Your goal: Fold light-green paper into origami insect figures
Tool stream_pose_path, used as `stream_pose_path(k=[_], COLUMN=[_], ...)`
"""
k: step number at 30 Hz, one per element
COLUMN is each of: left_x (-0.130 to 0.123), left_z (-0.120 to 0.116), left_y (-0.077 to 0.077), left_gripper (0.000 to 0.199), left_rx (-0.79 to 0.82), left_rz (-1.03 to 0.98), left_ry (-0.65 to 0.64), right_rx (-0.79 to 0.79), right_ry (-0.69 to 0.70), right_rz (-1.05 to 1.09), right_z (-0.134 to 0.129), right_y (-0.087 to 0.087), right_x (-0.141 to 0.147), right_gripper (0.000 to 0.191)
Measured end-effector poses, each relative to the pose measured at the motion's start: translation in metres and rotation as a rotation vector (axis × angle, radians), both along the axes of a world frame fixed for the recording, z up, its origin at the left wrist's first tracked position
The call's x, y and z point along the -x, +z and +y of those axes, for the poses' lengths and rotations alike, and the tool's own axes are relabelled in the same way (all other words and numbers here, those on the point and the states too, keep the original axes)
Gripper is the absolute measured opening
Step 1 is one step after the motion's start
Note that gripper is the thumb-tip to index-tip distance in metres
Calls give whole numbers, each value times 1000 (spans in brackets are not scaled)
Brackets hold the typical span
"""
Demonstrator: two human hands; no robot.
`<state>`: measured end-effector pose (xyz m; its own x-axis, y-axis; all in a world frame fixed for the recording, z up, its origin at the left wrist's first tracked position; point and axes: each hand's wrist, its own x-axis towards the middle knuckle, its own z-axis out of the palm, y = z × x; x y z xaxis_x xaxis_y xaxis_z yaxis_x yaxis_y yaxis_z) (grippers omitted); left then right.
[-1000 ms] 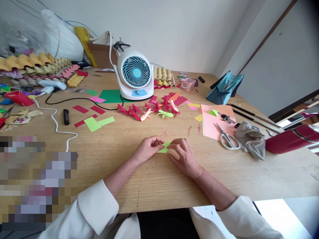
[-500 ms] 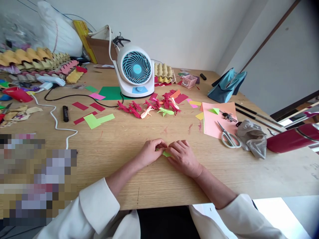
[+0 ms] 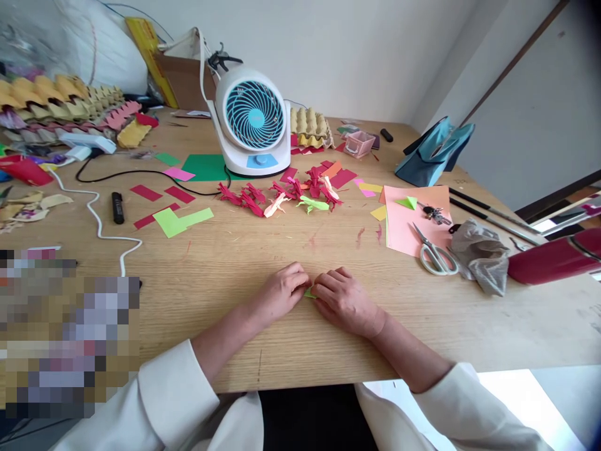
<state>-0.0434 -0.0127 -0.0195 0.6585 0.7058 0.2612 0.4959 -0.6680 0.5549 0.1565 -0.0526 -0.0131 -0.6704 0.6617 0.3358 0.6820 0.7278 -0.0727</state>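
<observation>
A small piece of lime-green paper (image 3: 308, 293) lies low on the table between my two hands, mostly covered by the fingers. My left hand (image 3: 283, 293) has its fingertips pinched together at the left edge of the paper. From the other side, my right hand (image 3: 348, 303) curls its fingers over the paper, and the side of that hand rests on the tabletop. How the paper is folded is hidden. Beyond the hands lies a row of folded paper figures (image 3: 250, 199), mostly red, with a lime-green one (image 3: 313, 204) and a pale peach one (image 3: 276, 205) among them.
A white fan (image 3: 256, 119) stands behind the figures. Scissors (image 3: 436, 252), keys (image 3: 437, 215) and pink paper (image 3: 399, 228) lie to the right, beside a grey cloth (image 3: 483, 254) and a red bottle (image 3: 554, 257). Leftward are a black marker (image 3: 118, 208), a white cable (image 3: 99, 228) and lime-green scraps (image 3: 176, 222).
My left hand has shifted slightly and its fingers have drawn closer over the paper, so less green shows. The view has tilted a little downward.
</observation>
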Motion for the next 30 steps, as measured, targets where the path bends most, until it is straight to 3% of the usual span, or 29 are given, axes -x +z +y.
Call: stream_pose_path(k=[6,16,23,30], left_x=[11,14,21,25], left_z=[-19,-33,-36,-37], left_y=[3,2,4,5], left_gripper=[20,18,25,22], left_rx=[-195,-451,-405,-322], left_rz=[126,289,316,220], left_ry=[-40,-65,-115,-109], right_rx=[10,-26,6,75], right_ry=[27,80,99,35], right_rz=[14,8,8,104], right_z=[-2,0,0,-4], right_y=[5,-1,-4,-2], right_x=[-1,-6,-9,-5], right_gripper=[13,23,20,19])
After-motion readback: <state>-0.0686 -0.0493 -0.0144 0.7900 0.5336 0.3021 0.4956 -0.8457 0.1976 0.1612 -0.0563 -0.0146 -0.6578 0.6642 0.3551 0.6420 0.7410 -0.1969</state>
